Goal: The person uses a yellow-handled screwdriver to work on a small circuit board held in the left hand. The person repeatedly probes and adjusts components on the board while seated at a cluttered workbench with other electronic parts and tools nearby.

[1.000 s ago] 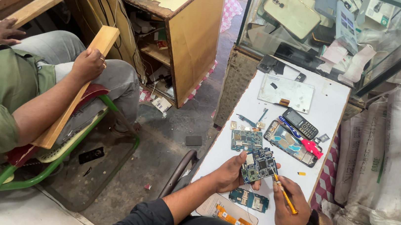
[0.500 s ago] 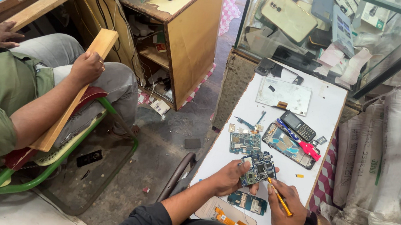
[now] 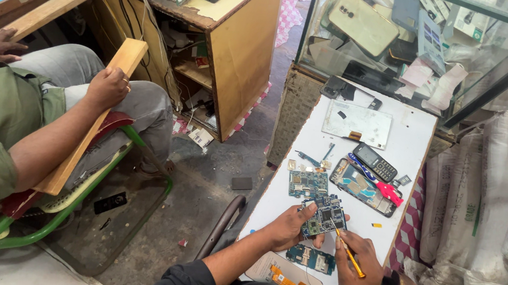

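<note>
We hold a small circuit board [image 3: 323, 216] up in our left hand [image 3: 288, 226], just above the white desk [image 3: 416, 129]. Our fingers are wrapped around the board's left edge, so that hand is clamped on it. The board is tilted, and its long side runs from near our body up and away toward the right. Our right hand [image 3: 358, 274] is closed around a thin yellow tool [image 3: 349, 256], like holding a pencil. The tip of the tool points up and to the left, and it meets the lower right corner of the board. So the board lies just up and to the left of our right hand, very close, and the tool reaches across the small gap between them. The right hand is the one that can poke at the board, while the left hand keeps it in place. Another board [image 3: 308, 183] lies flat on the desk just beyond the one we hold, and a blue board [image 3: 310, 258] lies under our hands, near our body. An opened phone [image 3: 363, 186] and a small button phone [image 3: 375, 162] lie farther off to the right. A person in a green shirt sits well apart on the left, holding a wooden plank [image 3: 89, 126].
</note>
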